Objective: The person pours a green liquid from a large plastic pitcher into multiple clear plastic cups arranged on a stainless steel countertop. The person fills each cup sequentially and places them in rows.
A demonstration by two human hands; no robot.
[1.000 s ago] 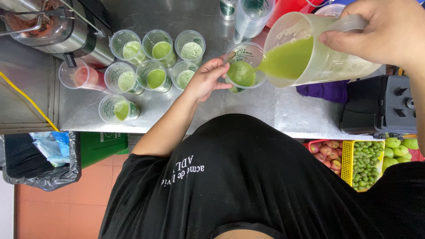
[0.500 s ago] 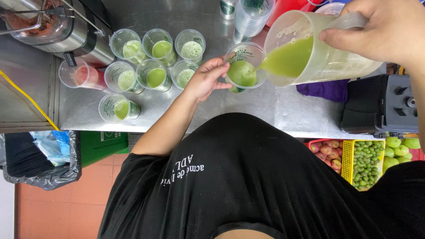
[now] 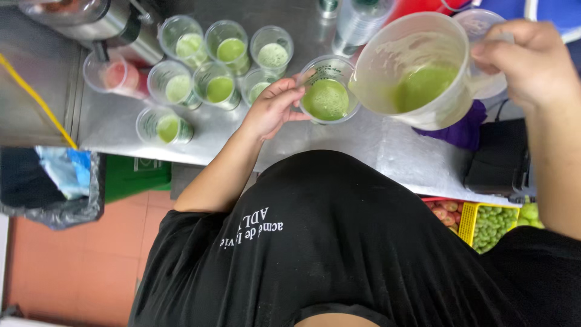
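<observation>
My left hand [image 3: 273,109] grips a clear plastic cup [image 3: 327,91] nearly full of green juice, standing on the steel counter [image 3: 387,151]. My right hand [image 3: 532,63] holds a translucent plastic jug [image 3: 417,69] by its handle, just right of the cup, nearly level, with some green juice left in its bottom. Several more clear cups [image 3: 218,51] with green juice stand in a cluster to the left of the held cup.
One cup with pink juice [image 3: 115,75] sits beside a steel juicer [image 3: 103,21] at the far left. A stack of clear cups [image 3: 360,21] stands at the back. A yellow crate of green fruit [image 3: 496,224] and a lined bin [image 3: 54,188] sit below the counter.
The jug has tipped back from pouring to nearly level, and the stream into the cup has stopped. My left hand keeps hold of the cup.
</observation>
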